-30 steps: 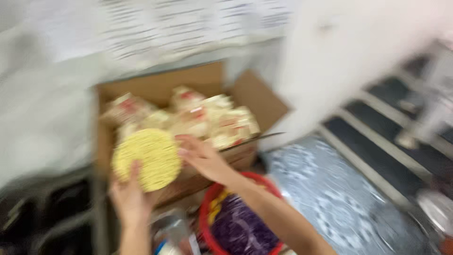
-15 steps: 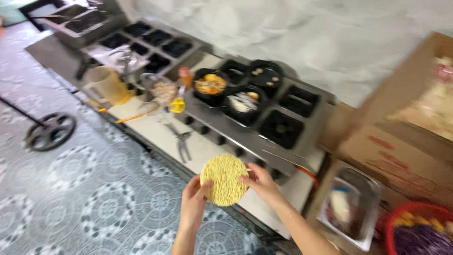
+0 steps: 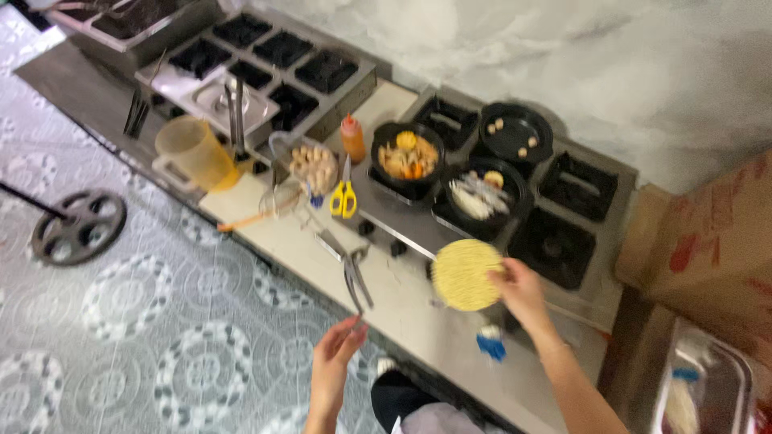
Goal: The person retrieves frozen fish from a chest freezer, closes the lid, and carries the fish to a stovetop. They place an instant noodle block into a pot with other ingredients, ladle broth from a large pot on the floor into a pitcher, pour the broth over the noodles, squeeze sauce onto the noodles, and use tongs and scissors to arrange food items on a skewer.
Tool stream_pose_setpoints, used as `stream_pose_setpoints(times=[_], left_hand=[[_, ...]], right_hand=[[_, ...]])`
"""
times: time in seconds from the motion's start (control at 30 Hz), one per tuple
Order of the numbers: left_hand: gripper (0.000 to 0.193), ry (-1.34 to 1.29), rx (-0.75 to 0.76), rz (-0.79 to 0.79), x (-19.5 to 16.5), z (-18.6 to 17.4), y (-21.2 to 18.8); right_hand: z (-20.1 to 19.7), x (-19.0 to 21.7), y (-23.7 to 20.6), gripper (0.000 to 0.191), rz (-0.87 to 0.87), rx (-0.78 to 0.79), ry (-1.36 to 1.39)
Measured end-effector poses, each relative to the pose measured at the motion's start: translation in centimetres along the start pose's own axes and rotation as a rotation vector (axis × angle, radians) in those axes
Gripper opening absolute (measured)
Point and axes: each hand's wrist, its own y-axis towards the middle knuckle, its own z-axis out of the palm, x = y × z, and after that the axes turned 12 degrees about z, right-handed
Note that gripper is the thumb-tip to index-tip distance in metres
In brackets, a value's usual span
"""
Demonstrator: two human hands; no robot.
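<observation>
Yellow dried noodle disc (image 3: 466, 275), pinched at its edge by my right hand (image 3: 521, 291), looks light, stiff, brittle; I'd support underneath; left hand (image 3: 336, 354) half-open, empty, near tongs (image 3: 352, 269).

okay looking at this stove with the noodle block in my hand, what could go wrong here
The right hand grips the round noodle block by one edge only, so it might crack or slip onto the counter. The left hand reaches toward the metal tongs, whose handles overhang the counter edge; a nudge could tip them to the floor.
</observation>
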Motion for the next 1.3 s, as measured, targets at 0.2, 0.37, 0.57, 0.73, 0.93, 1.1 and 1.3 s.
stream_pose_setpoints(times=[0.2,0.37,0.57,0.73,0.93,1.1,1.3], left_hand=[[0.038,0.000,0.037,-0.073,0.9,-3.4,9.0],[0.034,-0.126,0.188,-0.179,3.6,-3.0,16.5],[0.031,-0.017,0.493,-0.263,3.8,-2.6,25.0],[0.030,0.076,0.691,-0.315,2.0,-1.9,31.0],[0.029,0.090,0.881,-0.296,2.1,1.8,34.2],[0.028,0.045,0.940,-0.327,3.1,3.5,33.2],[0.028,0.050,0.894,-0.343,3.3,3.8,31.1]], right_hand=[[-4.8,5.1,9.9,0.033,-0.040,-0.552,-0.190],[-3.2,6.9,16.7,0.040,-0.075,-0.705,-0.534],[-2.8,6.5,20.6,0.041,0.139,-0.842,-0.601],[-3.0,7.0,17.9,0.041,0.143,-0.803,-0.618],[-3.4,7.1,14.5,0.042,0.186,-0.895,-0.435],[-2.9,5.7,18.2,0.042,0.053,-0.936,-0.399],[-2.1,5.4,22.8,0.035,0.047,-0.948,-0.500]])
